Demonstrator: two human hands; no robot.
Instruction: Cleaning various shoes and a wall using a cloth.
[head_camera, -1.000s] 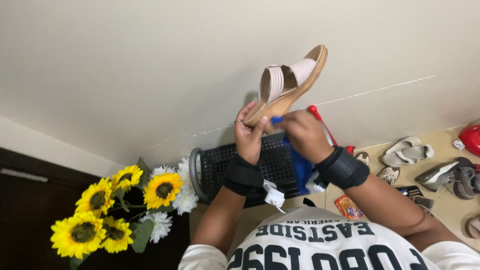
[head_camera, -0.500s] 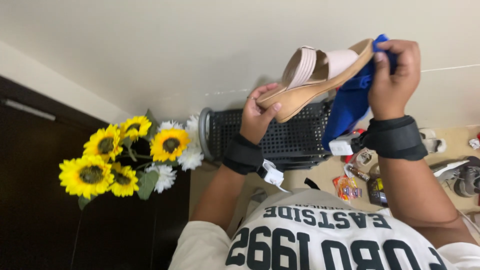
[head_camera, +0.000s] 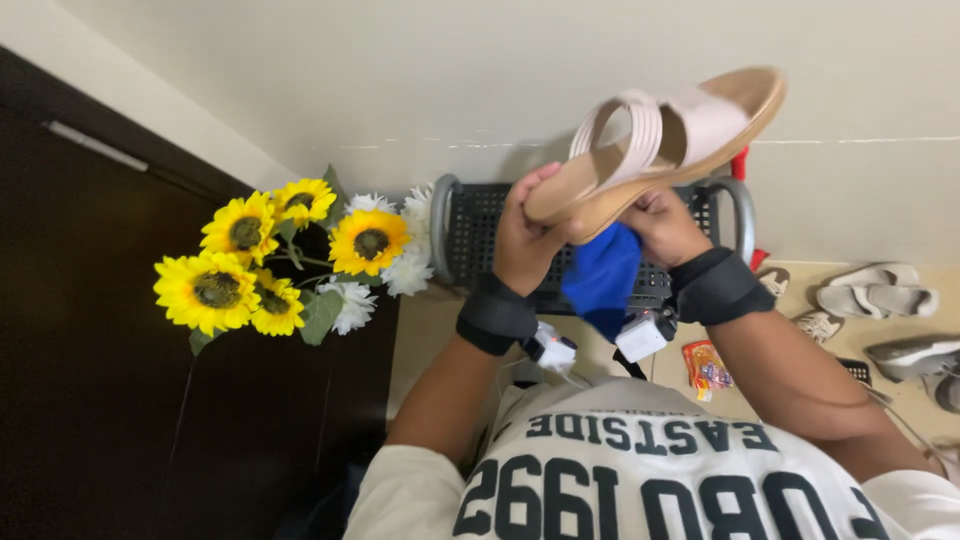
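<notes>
Two hands hold a beige sandal (head_camera: 655, 145) aloft, toe up-right, long axis diagonal: left hand (head_camera: 530, 235) fingers wrap the heel, right hand (head_camera: 660, 225) presses a blue cloth (head_camera: 600, 280) beneath; small orange packet (head_camera: 706, 365) on floor

the sandal (head_camera: 655, 140) covers the fingertips of the right hand (head_camera: 660, 225), and most of the blue cloth (head_camera: 603, 275) bunched under it is tucked behind that hand. the left hand (head_camera: 527, 235) hides the sandal's heel end. both hands and the cloth block the middle of the black basket (head_camera: 470, 230). a red thing (head_camera: 740, 165) behind the sandal shows only slivers. the grey shoes (head_camera: 925, 360) are cut off by the right edge. the small packet (head_camera: 707, 365) on the floor is too small to tell.
</notes>
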